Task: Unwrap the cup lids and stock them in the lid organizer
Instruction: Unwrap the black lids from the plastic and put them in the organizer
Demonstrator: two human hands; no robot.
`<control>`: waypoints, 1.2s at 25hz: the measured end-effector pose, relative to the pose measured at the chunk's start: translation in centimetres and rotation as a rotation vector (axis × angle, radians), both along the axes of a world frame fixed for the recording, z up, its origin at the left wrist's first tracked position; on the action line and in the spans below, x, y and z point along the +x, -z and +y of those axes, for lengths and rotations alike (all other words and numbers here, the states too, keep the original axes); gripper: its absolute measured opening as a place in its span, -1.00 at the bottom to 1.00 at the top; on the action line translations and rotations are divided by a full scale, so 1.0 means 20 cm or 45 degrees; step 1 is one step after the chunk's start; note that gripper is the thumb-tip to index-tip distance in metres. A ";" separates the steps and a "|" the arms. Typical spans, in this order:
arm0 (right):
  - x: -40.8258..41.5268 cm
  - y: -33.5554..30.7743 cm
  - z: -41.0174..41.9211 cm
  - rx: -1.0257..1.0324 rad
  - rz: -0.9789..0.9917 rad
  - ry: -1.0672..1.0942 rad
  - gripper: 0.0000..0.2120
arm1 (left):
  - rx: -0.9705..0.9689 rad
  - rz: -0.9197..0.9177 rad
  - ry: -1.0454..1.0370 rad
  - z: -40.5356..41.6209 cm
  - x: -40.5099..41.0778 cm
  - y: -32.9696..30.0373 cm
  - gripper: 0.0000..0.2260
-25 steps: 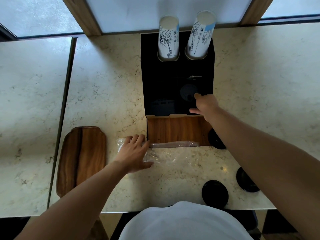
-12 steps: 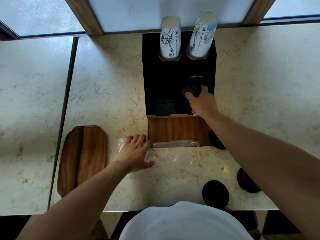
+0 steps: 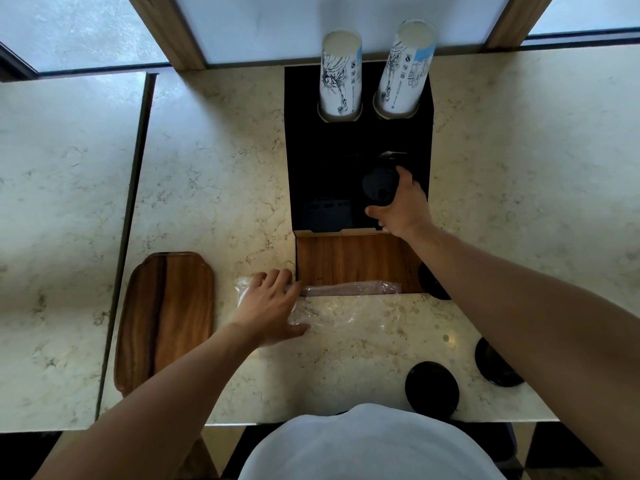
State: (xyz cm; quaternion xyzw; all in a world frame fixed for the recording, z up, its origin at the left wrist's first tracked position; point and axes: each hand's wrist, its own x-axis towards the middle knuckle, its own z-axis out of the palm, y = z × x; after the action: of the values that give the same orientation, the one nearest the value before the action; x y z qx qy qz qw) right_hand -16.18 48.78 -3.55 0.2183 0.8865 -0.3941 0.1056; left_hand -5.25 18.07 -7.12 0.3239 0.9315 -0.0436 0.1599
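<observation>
Lids (image 3: 380, 186), a black stack clasped in the right hand (image 3: 401, 209) over the lid organizer's (image 3: 332, 161) right slot, should be lowered squarely, while the wrapper (image 3: 346, 306) is pinned flat under the open left hand (image 3: 268, 306).

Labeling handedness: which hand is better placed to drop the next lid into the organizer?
Right. The right hand already grips black lids over the black lid organizer; the left hand lies flat on the plastic wrap.

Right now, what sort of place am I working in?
Likely a café or self-serve drinks counter: stacked paper cups stand in a black organizer on a marble countertop, with black lids loose nearby.
</observation>
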 end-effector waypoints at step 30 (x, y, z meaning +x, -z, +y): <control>0.49 -0.07 0.01 -0.163 0.482 0.295 -0.85 | -0.007 -0.060 -0.119 0.04 0.03 -0.06 -0.19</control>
State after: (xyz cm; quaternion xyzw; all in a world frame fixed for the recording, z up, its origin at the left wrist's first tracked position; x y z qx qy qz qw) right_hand -6.38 49.02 -2.10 0.2338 0.8326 -0.4931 -0.0948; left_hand -4.56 18.85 -5.99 0.2807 0.9413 -0.0312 0.1847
